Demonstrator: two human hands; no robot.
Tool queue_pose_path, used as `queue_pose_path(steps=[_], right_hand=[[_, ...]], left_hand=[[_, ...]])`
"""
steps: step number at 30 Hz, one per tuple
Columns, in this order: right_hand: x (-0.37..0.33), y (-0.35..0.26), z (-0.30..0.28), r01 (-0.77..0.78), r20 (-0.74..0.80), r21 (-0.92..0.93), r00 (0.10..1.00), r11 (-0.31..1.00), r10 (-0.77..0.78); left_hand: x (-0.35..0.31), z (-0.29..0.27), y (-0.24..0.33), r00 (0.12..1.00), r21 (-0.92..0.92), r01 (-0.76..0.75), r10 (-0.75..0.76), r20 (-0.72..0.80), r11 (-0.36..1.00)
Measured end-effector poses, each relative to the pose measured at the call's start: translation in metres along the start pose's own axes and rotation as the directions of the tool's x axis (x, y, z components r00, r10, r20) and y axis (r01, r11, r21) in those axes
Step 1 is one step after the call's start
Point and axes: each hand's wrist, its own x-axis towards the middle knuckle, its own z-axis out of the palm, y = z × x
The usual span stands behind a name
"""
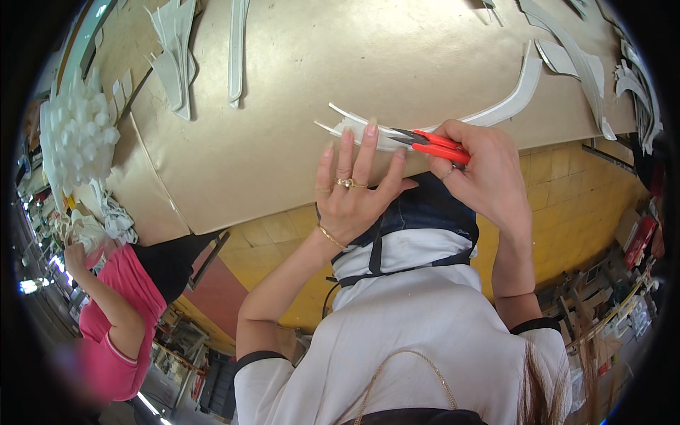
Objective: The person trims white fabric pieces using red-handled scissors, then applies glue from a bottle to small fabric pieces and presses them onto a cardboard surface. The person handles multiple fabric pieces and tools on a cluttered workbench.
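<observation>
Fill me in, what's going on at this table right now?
The person's right hand grips small red-handled snips, which point left over a long curved white strip near the edge of the table. The left hand has its fingers spread on the strip's left part, with narrow ends sticking out past them. Whether the snips are cutting can't be told. More white pieces lie farther across, and a co-worker in pink is at left.

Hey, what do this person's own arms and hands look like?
Short white sleeves with black cuffs leave the forearms bare. The left hand wears gold-coloured rings, and below it sits a thin gold-coloured bracelet; the right hand wears a slim ring. No gloves.
</observation>
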Motion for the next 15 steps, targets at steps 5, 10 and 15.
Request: queue_pose_path(steps=[5,10,15], right_hand=[[0.002,-0.003,-0.001,-0.040,0.016,0.009,0.999,0.999,0.040],[0.001,0.000,-0.006,0.018,0.031,-0.031,0.999,0.999,-0.017],[0.005,0.014,-0.022,0.084,0.035,-0.010,0.996,0.996,-0.083]], left_hand=[[0.002,0.001,0.016,0.998,0.030,0.059,-0.059,-0.006,0.998],[0.003,0.002,0.018,1.000,0.012,0.010,-0.010,0.021,1.000],[0.005,-0.002,0.014,0.996,-0.148,-0.007,0.020,0.084,0.989]])
